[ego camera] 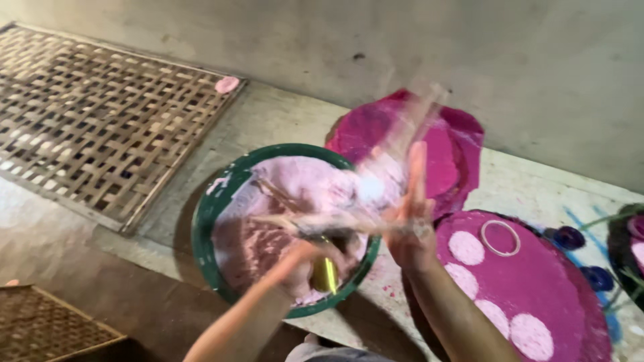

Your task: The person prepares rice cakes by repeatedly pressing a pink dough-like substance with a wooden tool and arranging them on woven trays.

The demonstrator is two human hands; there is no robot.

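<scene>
A green bowl (213, 208) holds a pale pink paste smeared over its inside. My left hand (300, 263) is over the bowl's near side, closed around a small yellow tool (329, 275). My right hand (412, 228) is at the bowl's right rim with its fingers pointing up. It pinches a thin translucent sheet (392, 144) that streaks upward, blurred by motion. A pale strip stretches between the two hands over the paste. What the strip is cannot be told.
A magenta round mat (537, 281) at the right carries several pale pink discs and a metal ring (500, 237). Another magenta cloth (456, 144) lies behind the bowl. Woven bamboo trays lie at the left (87, 121) and bottom left (40, 328). A grey wall runs along the back.
</scene>
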